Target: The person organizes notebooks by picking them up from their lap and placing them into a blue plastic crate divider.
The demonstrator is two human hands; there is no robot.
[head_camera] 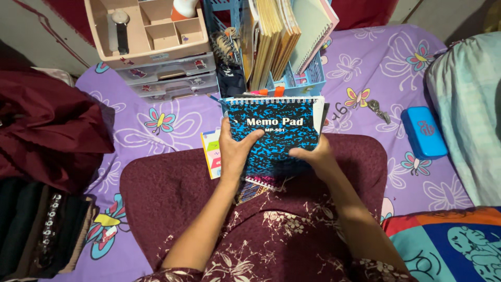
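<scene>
1. Here the person holds a spiral-bound memo pad (275,133) with a blue-and-black marbled cover at the centre of the frame, above a maroon cushion (172,193).
2. The left hand (235,151) clasps the pad's left edge, thumb across the cover; the right hand (313,156) closes on its lower right corner.
3. Judged from this, the pad is in mid-handling; any next move needs a firm hold on both edges.
4. White lettering sits near the cover's top.
5. Under the pad lies a colourful booklet (211,154).
6. Upper centre stands a light blue basket (310,78) of notebooks; upper left, a beige drawer organiser (156,52).
7. A blue case (424,132) rests at right on the purple butterfly bedsheet (365,62).
</scene>
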